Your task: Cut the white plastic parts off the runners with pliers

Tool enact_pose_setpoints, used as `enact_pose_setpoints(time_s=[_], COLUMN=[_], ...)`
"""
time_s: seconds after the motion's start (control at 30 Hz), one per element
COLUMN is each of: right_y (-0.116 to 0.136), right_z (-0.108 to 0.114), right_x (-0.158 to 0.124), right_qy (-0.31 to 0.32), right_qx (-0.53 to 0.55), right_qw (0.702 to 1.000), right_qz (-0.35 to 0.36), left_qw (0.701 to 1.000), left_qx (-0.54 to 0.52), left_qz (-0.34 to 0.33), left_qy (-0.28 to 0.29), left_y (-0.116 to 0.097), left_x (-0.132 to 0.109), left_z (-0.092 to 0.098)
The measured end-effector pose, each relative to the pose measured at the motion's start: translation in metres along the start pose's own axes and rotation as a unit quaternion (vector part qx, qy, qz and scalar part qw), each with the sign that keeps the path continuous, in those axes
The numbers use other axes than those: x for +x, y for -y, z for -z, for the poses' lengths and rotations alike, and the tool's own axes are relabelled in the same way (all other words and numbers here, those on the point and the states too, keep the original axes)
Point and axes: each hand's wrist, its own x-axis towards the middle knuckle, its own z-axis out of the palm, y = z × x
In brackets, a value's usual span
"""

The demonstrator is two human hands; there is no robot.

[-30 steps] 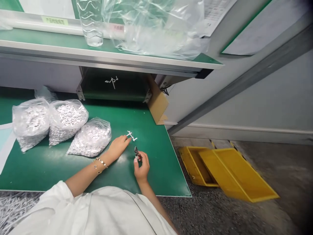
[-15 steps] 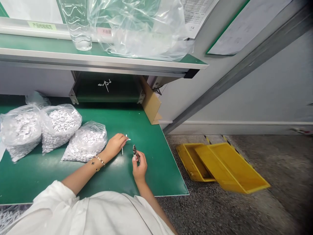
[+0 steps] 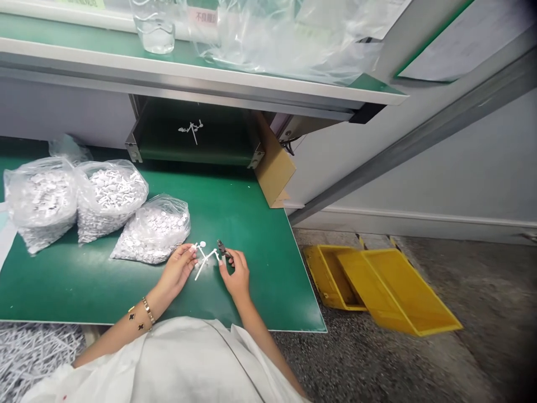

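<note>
My left hand (image 3: 180, 267) is closed, pinching one end of a white branched plastic sprue (image 3: 204, 259) that has small round parts on its arms. The sprue hangs over the green table (image 3: 251, 224), its long stem pointing down toward me. My right hand (image 3: 236, 274) is wrapped round a pair of side cutters (image 3: 222, 249), whose jaws point up and away from me. Those jaws sit close to the sprue's right arm; whether they touch it I cannot tell. Left of my hands rests a clear bag of small white discs (image 3: 157, 228).
Two more clear bags of white parts (image 3: 111, 193) (image 3: 46, 201) stand farther left. Another sprue (image 3: 193, 131) lies on the dark green conveyor (image 3: 168, 143) under the shelf (image 3: 201, 84). A cardboard panel (image 3: 274, 173) edges the conveyor. Yellow bins (image 3: 398, 288) sit on the floor at right.
My left hand has drawn back toward me and turned, bringing the sprue up into clearer view. The cutters have moved left to the sprue's right arm. The camera view has shifted.
</note>
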Motion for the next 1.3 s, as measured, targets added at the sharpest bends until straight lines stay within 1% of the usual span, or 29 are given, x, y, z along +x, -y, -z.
enact_pose_setpoints(time_s=[0.17, 0.3, 0.43, 0.5, 0.67, 1.17, 1.3], right_y=[0.005, 0.006, 0.006, 0.005, 0.004, 0.002, 0.001], right_z=[0.000, 0.001, 0.001, 0.001, 0.000, -0.001, -0.001], right_x=[-0.002, -0.002, -0.002, -0.002, -0.004, -0.006, -0.006], right_qy=[0.078, 0.101, 0.119, 0.122, 0.115, 0.127, 0.128], right_qx=[0.005, 0.021, 0.010, 0.008, 0.011, 0.031, 0.021], right_qw=[0.996, 0.993, 0.991, 0.991, 0.991, 0.990, 0.989], right_qz=[0.044, 0.052, 0.052, 0.053, 0.064, 0.059, 0.065], left_qw=[0.999, 0.999, 0.995, 0.994, 0.997, 0.999, 1.000], left_qx=[-0.029, -0.048, -0.087, -0.090, -0.058, -0.018, -0.006], left_qz=[0.015, 0.024, 0.047, 0.053, 0.043, 0.019, 0.005], left_qy=[0.001, 0.005, 0.002, -0.001, -0.005, 0.023, 0.018], left_y=[0.010, 0.014, 0.018, 0.020, 0.024, 0.025, 0.026], left_x=[0.000, 0.003, 0.006, 0.006, 0.006, 0.005, 0.004], left_z=[0.004, 0.007, 0.010, 0.010, 0.010, 0.011, 0.011])
